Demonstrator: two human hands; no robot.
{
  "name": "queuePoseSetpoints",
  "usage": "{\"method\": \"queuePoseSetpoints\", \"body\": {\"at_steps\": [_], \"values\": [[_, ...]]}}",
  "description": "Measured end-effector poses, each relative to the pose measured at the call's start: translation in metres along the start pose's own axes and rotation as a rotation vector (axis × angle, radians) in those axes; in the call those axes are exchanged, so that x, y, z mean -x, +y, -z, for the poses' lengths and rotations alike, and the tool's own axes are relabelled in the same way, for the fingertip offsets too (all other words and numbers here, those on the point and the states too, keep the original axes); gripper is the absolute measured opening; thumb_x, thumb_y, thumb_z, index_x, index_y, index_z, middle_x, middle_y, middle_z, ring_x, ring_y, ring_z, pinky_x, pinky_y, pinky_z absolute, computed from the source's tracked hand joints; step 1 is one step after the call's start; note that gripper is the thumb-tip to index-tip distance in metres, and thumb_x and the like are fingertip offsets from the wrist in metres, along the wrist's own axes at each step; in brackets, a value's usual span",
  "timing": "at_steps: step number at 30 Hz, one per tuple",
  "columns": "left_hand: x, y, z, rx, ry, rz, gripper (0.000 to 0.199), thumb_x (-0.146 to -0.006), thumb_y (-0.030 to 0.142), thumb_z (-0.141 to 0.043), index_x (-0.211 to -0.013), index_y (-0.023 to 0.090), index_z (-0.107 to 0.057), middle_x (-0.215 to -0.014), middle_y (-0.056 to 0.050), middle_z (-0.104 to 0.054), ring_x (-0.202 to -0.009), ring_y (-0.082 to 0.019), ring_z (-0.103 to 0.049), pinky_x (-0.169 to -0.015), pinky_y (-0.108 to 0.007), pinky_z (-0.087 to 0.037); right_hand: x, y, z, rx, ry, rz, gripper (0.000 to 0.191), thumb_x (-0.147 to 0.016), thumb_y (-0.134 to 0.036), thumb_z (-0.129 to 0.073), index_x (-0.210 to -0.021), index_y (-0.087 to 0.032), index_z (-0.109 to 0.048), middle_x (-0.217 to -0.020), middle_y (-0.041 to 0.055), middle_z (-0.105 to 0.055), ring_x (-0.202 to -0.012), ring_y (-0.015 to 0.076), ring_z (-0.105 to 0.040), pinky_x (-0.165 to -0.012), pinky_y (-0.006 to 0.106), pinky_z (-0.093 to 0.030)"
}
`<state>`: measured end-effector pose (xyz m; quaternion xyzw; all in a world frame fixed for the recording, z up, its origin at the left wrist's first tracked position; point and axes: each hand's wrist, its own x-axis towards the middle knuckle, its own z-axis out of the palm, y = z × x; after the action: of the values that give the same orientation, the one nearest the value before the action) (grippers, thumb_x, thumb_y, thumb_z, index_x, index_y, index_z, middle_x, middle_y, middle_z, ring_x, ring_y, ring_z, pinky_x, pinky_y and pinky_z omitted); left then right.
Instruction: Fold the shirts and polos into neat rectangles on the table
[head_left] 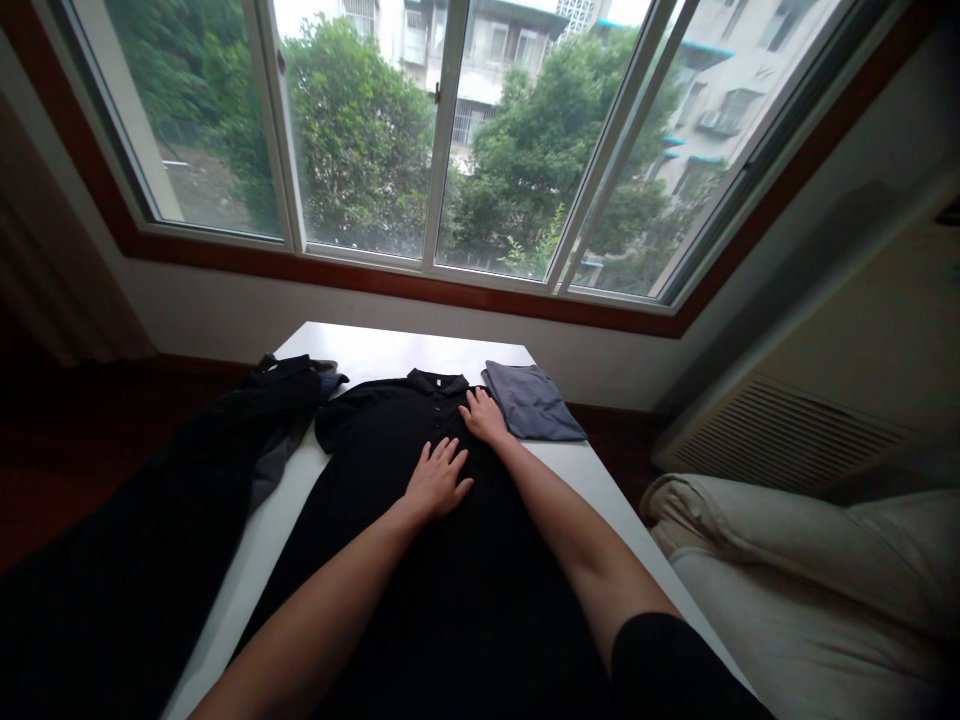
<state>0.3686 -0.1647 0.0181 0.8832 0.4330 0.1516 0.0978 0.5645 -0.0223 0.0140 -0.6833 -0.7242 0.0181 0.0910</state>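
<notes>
Clock set on the black shirt [375,430], 12 toward the window [360,150]. The shirt lies face up on the white table [412,345], collar [439,380] at 12, body running down toward you at 6.

Step in hand, by judgement: you are smoothing the shirt flat. Your left hand [439,478] is palm down on the chest, fingers spread. Your right hand [484,415] rests just off the collar at 1, fingers loosely spread, by the shirt's edge. No pinch shows on either, though the undersides are hidden.

Next move, as I judge it, calls for flat palms and light pressure outward from the button placket [437,408], without dragging the collar askew. The sleeve at 10 lies out; the one at 1 to 2 is mostly hidden by your right hand and arm.

Count: two hands, both yours. One shirt laid out, one collar. One folded grey garment [534,402] at 2, just beside your right hand; layers uncountable. One heap of dark clothes [285,400] at 9, black with grey and bluish parts; you can't tell how many pieces. One table. One window, four panes showing. One beige padded bundle [810,590] off the table, between 3 and 4.
</notes>
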Motion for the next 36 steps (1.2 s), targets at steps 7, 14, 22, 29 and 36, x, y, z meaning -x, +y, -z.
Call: {"method": "queuePoseSetpoints", "body": {"at_steps": [7,14,22,29,36], "values": [[0.001,0.0,0.0,0.018,-0.023,0.005,0.065,-0.102,0.056,-0.045,-0.158,0.023,-0.046,-0.17,-0.012,-0.034,-0.159,-0.035,-0.02,-0.128,-0.061,-0.013,0.037,0.0,-0.007,0.006,-0.059,0.086,0.07,-0.107,-0.057,-0.037,-0.164,-0.016,-0.036,-0.172,0.0134,-0.026,-0.159,0.0277,-0.022,-0.128,0.041,-0.019],[0.002,-0.004,0.0,0.023,-0.029,0.001,0.066,-0.102,0.057,-0.044,-0.159,0.024,-0.045,-0.17,-0.011,-0.033,-0.16,-0.035,-0.019,-0.128,-0.061,-0.012,0.04,0.004,0.002,0.011,0.005,0.074,0.067,-0.108,-0.052,-0.037,-0.164,-0.016,-0.037,-0.172,0.0144,-0.024,-0.16,0.0281,-0.021,-0.127,0.042,-0.019],[0.002,-0.005,-0.001,0.042,-0.028,0.002,0.065,-0.101,0.057,-0.046,-0.157,0.022,-0.048,-0.17,-0.011,-0.033,-0.16,-0.034,-0.02,-0.129,-0.06,-0.013,0.039,0.007,0.003,-0.001,-0.028,0.07,0.067,-0.108,-0.055,-0.037,-0.165,-0.019,-0.034,-0.172,0.0138,-0.024,-0.159,0.0284,-0.021,-0.127,0.045,-0.019],[-0.006,-0.044,0.039,0.188,0.214,0.131,0.033,-0.1,0.03,-0.049,-0.121,0.024,-0.073,-0.135,-0.006,-0.069,-0.128,-0.025,-0.058,-0.115,-0.038,-0.042,0.045,0.012,0.003,0.015,-0.012,0.07,0.065,-0.107,-0.054,-0.04,-0.162,-0.018,-0.041,-0.17,0.0148,-0.031,-0.157,0.0283,-0.027,-0.125,0.044,-0.023],[0.049,-0.156,0.102,-0.193,0.535,0.813,0.03,-0.097,0.035,-0.051,-0.118,0.018,-0.062,-0.128,-0.017,-0.063,-0.124,-0.036,-0.054,-0.103,-0.05,-0.044,0.057,0.006,0.003,0.012,0.102,0.166,0.06,-0.109,-0.049,-0.037,-0.158,-0.017,-0.047,-0.169,0.0139,-0.033,-0.157,0.0274,-0.026,-0.128,0.045,-0.017]]}}
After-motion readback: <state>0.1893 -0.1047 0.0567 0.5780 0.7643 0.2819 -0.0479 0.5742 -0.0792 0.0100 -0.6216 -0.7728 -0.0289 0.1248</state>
